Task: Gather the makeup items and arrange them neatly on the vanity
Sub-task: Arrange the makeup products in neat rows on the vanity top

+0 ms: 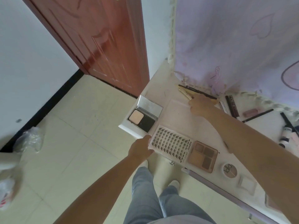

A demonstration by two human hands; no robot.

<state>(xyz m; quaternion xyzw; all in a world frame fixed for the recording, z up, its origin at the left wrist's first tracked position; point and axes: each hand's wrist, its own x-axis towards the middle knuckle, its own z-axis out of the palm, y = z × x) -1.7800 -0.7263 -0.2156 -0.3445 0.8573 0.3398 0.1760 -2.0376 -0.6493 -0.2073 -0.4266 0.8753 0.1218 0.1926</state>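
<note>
Two hands busy — left hand (pixel 140 149) grips lash tray (pixel 171 143).

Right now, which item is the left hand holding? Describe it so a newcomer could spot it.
Find the white vanity beside the red door. At its front edge the left hand grips a flat white lash tray. Its rows of small dark clusters set it apart from the brown-toned palette touching its right side.
</note>
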